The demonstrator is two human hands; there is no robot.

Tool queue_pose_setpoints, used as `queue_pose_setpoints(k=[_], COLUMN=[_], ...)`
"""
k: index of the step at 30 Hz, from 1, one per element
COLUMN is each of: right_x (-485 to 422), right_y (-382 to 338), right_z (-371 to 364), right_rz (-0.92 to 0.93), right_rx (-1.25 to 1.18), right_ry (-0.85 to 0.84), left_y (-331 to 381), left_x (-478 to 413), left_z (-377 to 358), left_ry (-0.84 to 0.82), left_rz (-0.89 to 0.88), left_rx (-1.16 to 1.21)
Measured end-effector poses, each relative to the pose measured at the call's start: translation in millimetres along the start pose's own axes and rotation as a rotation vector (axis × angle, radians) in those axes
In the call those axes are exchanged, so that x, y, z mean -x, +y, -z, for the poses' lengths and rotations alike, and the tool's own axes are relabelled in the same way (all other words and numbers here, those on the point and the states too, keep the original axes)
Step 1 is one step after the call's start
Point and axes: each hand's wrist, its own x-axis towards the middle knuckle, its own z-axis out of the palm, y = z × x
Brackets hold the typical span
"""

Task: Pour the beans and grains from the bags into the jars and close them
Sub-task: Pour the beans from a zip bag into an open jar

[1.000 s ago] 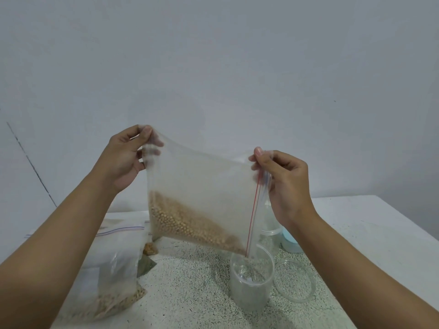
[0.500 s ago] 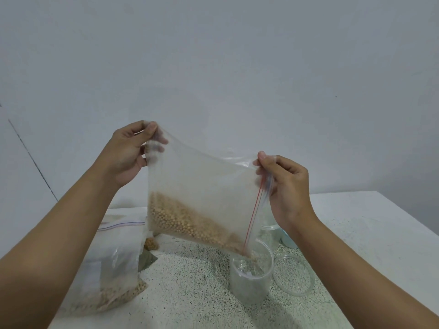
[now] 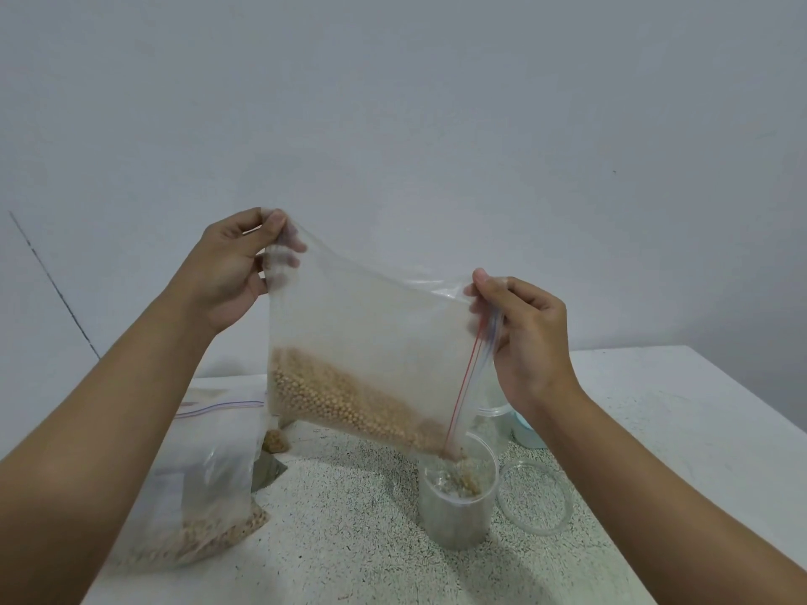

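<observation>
A clear zip bag [image 3: 371, 338] of tan beans [image 3: 349, 408] hangs tilted in the air, its red-striped mouth pointing down to the right. My left hand [image 3: 231, 272] pinches the raised bottom corner. My right hand [image 3: 524, 338] pinches the upper end of the mouth. The bag's lowest corner sits just over an open clear jar [image 3: 456, 513] on the table, and a few beans are falling into it. The jar's clear lid [image 3: 535, 497] lies flat to its right.
Another zip bag of grains [image 3: 196, 508] lies on the speckled table [image 3: 349, 539] at the left, with a small brown clump [image 3: 274, 443] behind it. A second clear jar [image 3: 495, 421] and a pale blue object [image 3: 524, 430] stand behind my right hand. A wall rises close behind.
My left hand has lifted the bag's bottom corner a little higher, the beans have slid toward the mouth, and the first beans now drop into the jar.
</observation>
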Motion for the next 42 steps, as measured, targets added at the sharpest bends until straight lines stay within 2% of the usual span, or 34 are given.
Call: queue_pose_setpoints(k=[42], right_x=[-0.3], right_y=[-3.7], right_z=[-2.1], right_rz=[-0.085], right_rx=[-0.039], right_ry=[0.016], left_y=[9.3], left_x=[3.4], left_z=[-1.7], left_ry=[-0.015], left_rz=[0.015], left_rx=[0.029])
